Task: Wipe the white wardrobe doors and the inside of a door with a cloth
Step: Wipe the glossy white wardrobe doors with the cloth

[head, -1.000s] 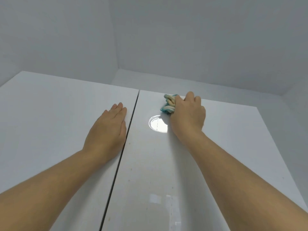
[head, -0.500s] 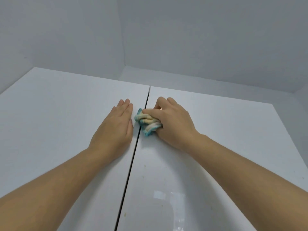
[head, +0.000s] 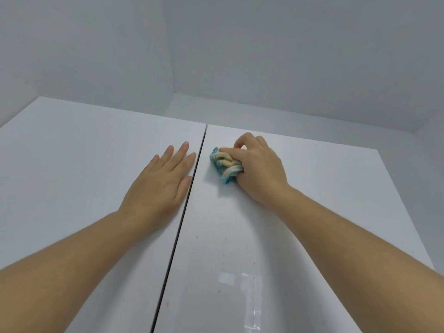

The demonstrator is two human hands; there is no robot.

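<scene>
Just right of the dark seam (head: pixel 185 212) between the two doors, a bunched cloth (head: pixel 224 169), teal with cream ridged folds, sits pressed against the smooth, glossy white right door (head: pixel 312 212). The right hand (head: pixel 260 169) grips it, fingers (head: pixel 242 139) curled round the wad. Left of the seam, the left hand (head: pixel 161 183) rests flat on the matching left door (head: pixel 72 176), fingers (head: pixel 182 150) straight, close together, holding nothing. Small specks dot the right door nearer the camera than the cloth. Plain grey walls (head: pixel 288 56) rise beyond the seam's far end.
</scene>
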